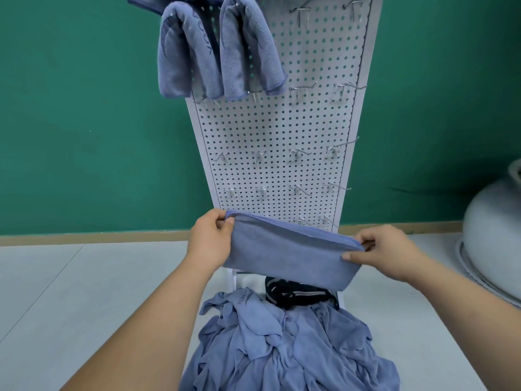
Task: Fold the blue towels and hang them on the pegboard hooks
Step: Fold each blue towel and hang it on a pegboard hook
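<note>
- Left forearm (158, 320) and right forearm (465, 300) come up bare from the bottom corners of my feed, angling in toward the middle.
- I see the left hand (210, 241) pinching the upper left corner of a folded blue towel (290, 255), thumb in front and fingers curled over the edge.
- The right hand (386, 251) pinches the upper right corner, thumb lying on the front face. The hands are well apart, with the cloth stretched between them.
- That towel hangs in the air as a wide band, its left end higher than its right, in front of the foot of the pegboard (270, 136).
- Below it a pile of loose blue towels (282, 348) lies crumpled on the pale floor (70, 292); one fold shows printed lettering.
- A black item (296, 294) with grey stripes sits at the pile's far edge, by the board's base.
- The white pegboard stands in front of a green wall (84, 108) and carries rows of metal hooks (303, 87), most of them bare.
- Two hung towels, one (183, 60) beside the other (248, 52), drape at the board's upper left.
- A pale grey domed object (496, 235) sits at the right edge; I cannot tell what it is.
</note>
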{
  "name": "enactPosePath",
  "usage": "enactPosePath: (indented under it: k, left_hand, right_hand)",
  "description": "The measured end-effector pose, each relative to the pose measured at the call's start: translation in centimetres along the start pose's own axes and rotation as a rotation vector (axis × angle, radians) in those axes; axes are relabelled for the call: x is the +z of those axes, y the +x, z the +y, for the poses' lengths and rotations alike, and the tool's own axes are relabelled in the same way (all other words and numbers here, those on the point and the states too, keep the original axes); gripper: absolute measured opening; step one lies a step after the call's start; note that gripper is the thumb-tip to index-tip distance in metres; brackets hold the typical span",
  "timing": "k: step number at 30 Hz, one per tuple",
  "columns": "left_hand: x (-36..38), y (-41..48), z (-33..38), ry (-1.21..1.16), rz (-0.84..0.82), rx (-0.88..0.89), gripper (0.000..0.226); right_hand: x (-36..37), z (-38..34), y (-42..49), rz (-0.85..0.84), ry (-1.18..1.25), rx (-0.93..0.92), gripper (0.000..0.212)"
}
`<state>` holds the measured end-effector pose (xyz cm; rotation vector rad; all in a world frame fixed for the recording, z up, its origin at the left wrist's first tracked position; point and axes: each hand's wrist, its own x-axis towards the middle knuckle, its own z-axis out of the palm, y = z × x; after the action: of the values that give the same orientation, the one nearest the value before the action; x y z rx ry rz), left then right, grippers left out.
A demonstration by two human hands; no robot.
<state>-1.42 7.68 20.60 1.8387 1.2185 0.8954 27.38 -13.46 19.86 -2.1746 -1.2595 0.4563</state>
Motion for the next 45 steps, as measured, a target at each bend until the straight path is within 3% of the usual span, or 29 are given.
enactPosePath:
  k: [4, 7, 13, 17, 20, 22, 27, 34, 37, 40, 43, 45]
  left_hand:
    - [0.1, 0.3, 0.5, -0.212, 0.038, -0.122, 0.018]
    - [0.1, 0.1, 1.4, -0.341, 0.073, -0.133, 0.024]
    - [1.0, -0.6, 2.6, -0.372, 0.162, -0.029, 0.025]
    - [1.6, -0.3, 1.7, -0.307, 0.152, -0.150, 0.016]
    - [1.8, -0.2, 0.6, -0.241, 0.031, -0.321, 0.024]
    - [1.8, -0.2, 0.0, -0.230, -0.056, -0.353, 0.037]
    - [1.6, 0.0, 0.1, -0.286, 0.011, -0.235, 0.031]
    - [1.2, 0.1, 0.6, -0.308, -0.044, -0.173, 0.015]
    - [0.8, -0.2, 0.4, -0.184, -0.235, -0.087, 0.036]
    - [0.9, -0.6, 0.5, 0.120, -0.346, 0.042, 0.046]
    - [1.4, -0.5, 0.5, 0.353, -0.359, 0.145, 0.029]
    - [1.4, -0.3, 0.4, 0.341, -0.334, 0.111, 0.006]
  right_hand:
    - [-0.6, -1.3, -0.4, 0.130, 0.419, 0.034, 0.017]
    - [-1.0, -2.5, -0.5, 0.248, 0.575, 0.022, 0.016]
    - [-1.2, -4.6, -0.6, 0.449, 0.651, -0.007, 0.021]
    - [-0.7, -3.7, -0.1, 0.356, 0.698, 0.134, 0.019]
    - [0.3, -1.6, 0.6, 0.252, 0.650, 0.293, 0.050]
    - [0.5, -0.9, 0.7, 0.244, 0.599, 0.286, 0.062]
    - [-0.3, -1.4, 0.4, 0.289, 0.585, 0.088, 0.036]
    - [-1.4, -1.8, 0.0, 0.220, 0.537, 0.046, 0.028]
    - [-1.8, -0.9, -0.4, 0.139, 0.157, -0.089, 0.038]
    - [-1.3, -0.3, -0.1, 0.154, -0.152, -0.165, 0.042]
    - [-0.9, -0.3, 0.1, 0.212, -0.249, -0.160, 0.027]
    - [-1.0, -0.5, 0.1, 0.220, -0.281, -0.111, 0.017]
